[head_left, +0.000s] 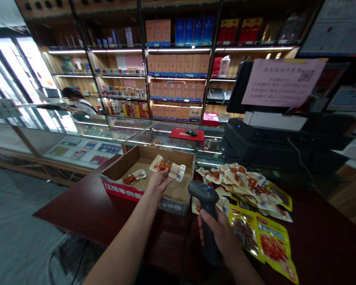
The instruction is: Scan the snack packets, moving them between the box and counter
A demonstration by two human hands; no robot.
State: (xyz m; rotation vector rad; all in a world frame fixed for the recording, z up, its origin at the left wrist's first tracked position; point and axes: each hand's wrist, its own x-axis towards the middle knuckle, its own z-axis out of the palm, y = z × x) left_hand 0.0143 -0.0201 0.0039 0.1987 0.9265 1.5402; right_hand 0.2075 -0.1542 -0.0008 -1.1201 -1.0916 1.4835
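Note:
My left hand reaches over an open cardboard box and pinches a clear snack packet with an orange-red sausage inside, held just above the box. A second such packet lies on the box floor. My right hand is wrapped round the handle of a black barcode scanner, its head pointing toward the box.
A heap of similar packets and yellow snack bags lies on the dark red counter to the right. Behind stand a black register with a screen, a glass display case, shelves of boxed goods, and a person at the far left.

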